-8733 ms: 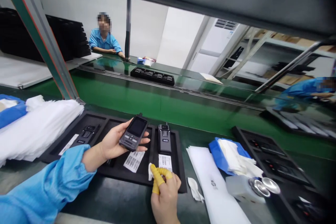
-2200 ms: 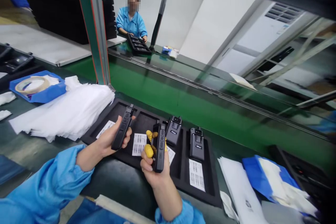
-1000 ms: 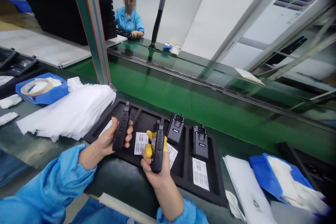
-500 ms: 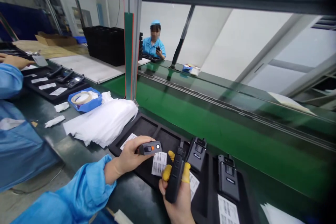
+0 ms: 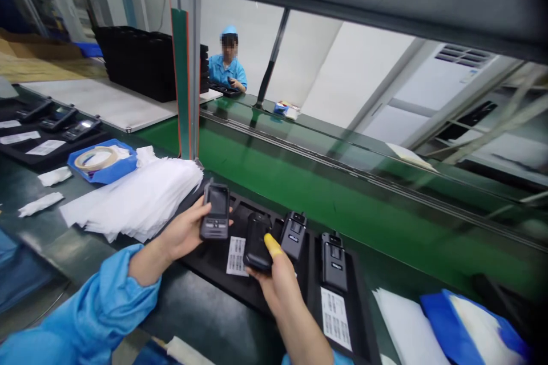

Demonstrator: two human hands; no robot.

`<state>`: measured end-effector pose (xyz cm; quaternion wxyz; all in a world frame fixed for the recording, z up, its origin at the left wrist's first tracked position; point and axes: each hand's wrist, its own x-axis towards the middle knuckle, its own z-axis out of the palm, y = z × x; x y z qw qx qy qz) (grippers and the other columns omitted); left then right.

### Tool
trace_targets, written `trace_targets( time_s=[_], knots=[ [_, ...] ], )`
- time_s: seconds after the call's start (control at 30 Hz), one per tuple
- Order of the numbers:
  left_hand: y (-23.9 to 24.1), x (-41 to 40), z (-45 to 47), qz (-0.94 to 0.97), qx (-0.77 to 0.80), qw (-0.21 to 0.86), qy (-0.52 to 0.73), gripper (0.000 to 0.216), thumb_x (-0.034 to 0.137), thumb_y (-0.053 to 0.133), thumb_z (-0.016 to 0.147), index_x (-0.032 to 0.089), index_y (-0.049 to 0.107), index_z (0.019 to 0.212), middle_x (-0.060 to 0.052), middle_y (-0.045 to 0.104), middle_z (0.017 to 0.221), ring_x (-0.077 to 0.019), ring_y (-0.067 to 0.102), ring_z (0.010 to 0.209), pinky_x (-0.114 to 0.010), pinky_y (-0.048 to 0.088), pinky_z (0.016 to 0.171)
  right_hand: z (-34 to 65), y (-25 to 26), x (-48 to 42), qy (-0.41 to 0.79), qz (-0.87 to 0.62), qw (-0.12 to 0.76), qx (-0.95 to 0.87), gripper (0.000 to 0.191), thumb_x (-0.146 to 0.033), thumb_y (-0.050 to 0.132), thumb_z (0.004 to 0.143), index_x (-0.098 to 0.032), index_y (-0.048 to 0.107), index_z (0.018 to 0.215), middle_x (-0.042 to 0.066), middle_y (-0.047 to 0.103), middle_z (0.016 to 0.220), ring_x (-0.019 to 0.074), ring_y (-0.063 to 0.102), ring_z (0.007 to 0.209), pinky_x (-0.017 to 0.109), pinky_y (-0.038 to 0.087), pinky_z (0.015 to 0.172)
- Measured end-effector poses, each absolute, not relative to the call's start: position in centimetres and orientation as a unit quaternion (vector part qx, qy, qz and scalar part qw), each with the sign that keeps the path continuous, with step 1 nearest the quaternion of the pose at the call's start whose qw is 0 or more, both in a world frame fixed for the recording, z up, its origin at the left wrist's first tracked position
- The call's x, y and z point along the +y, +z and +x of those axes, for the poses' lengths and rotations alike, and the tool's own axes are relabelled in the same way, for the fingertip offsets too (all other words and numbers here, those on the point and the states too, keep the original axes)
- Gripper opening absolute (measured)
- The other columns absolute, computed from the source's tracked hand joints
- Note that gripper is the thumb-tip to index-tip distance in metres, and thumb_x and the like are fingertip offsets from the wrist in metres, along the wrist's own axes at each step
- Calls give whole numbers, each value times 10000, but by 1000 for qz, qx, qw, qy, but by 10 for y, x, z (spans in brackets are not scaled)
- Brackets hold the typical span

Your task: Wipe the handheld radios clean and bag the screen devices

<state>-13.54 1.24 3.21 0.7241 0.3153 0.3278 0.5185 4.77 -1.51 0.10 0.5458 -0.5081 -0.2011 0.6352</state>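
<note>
My left hand (image 5: 182, 235) is closed round a small black handset (image 5: 215, 211), held upright with its dark screen facing me. My right hand (image 5: 278, 279), with yellow finger cots, grips a second black handset (image 5: 256, 241) just right of the first. Both are held above a black foam tray (image 5: 214, 262) with compartments. Two more handsets (image 5: 293, 235) (image 5: 334, 254) lie in the tray to the right, and white barcode labels (image 5: 236, 255) (image 5: 334, 318) lie in its compartments.
A stack of white foam bags (image 5: 137, 202) lies left of the tray, with a blue bin holding a tape roll (image 5: 99, 158) beyond it. A green conveyor belt (image 5: 325, 188) runs behind. A metal post (image 5: 185, 57) stands ahead. A person in blue (image 5: 226, 68) sits opposite.
The camera has swung. My left hand turned its handset from lying sideways to upright with the screen toward me. My right hand turned its handset too, so a broad face shows.
</note>
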Motion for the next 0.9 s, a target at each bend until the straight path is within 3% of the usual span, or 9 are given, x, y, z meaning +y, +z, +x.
trace_targets(
  time_s=[0.2, 0.3, 0.4, 0.5, 0.57, 0.63, 0.73, 0.9],
  knots=[
    [59, 37, -140, 300, 380, 711, 511, 293, 257, 411, 949, 127, 560, 1166, -96, 717, 848, -225, 701, 722, -342, 570, 670, 48, 7, 38, 571, -531, 540, -316, 404, -296, 636, 697, -255, 515, 1081, -20, 637, 850, 131, 588, 632, 270, 510, 516],
    [69, 47, -139, 301, 407, 698, 506, 345, 263, 295, 987, 80, 551, 1128, -100, 713, 845, -210, 686, 746, -356, 563, 713, 45, 0, 58, 523, -561, 533, -356, 405, -283, 604, 725, -250, 492, 1112, -13, 630, 872, 134, 584, 653, 284, 520, 548],
    [75, 53, -141, 346, 395, 700, 485, 325, 243, 293, 981, 101, 509, 1179, -70, 704, 848, -208, 669, 769, -411, 543, 756, 43, -8, 68, 485, -589, 516, -389, 371, -297, 557, 767, -243, 475, 1125, -6, 624, 877, 139, 588, 668, 302, 527, 571],
    [72, 61, -146, 501, 441, 591, 452, 365, 242, 360, 951, 188, 413, 1308, -37, 683, 894, -197, 657, 754, -408, 528, 754, 44, -14, 72, 457, -611, 484, -427, 330, -305, 520, 796, -234, 477, 1115, 4, 627, 880, 152, 598, 697, 330, 532, 621],
    [65, 68, -148, 576, 502, 483, 429, 472, 340, 435, 918, 204, 356, 1364, -55, 667, 953, -212, 651, 772, -397, 521, 750, 45, -14, 72, 439, -622, 459, -458, 331, -311, 516, 802, -222, 479, 1119, 25, 629, 905, 174, 610, 747, 356, 528, 675],
    [57, 77, -147, 600, 557, 396, 416, 643, 435, 573, 821, 179, 361, 1371, -95, 640, 1035, -260, 632, 880, -409, 492, 807, 46, -10, 72, 414, -628, 436, -493, 355, -313, 541, 791, -198, 489, 1122, 65, 625, 952, 210, 614, 844, 382, 508, 759],
    [46, 86, -138, 620, 618, 287, 390, 793, 411, 733, 650, 133, 430, 1329, -166, 565, 1160, -388, 500, 1119, -487, 362, 957, 45, 3, 70, 371, -633, 407, -544, 383, -292, 567, 784, -151, 499, 1134, 124, 595, 1056, 252, 579, 996, 421, 446, 885],
    [41, 83, -115, 674, 644, 203, 302, 780, 449, 651, 686, 78, 394, 1323, -268, 436, 1252, -576, 257, 1228, -690, 165, 944, 47, 31, 52, 301, -651, 378, -585, 497, -171, 583, 753, -67, 469, 1225, 216, 497, 1240, 286, 468, 1166, 429, 364, 992]
  ],
)
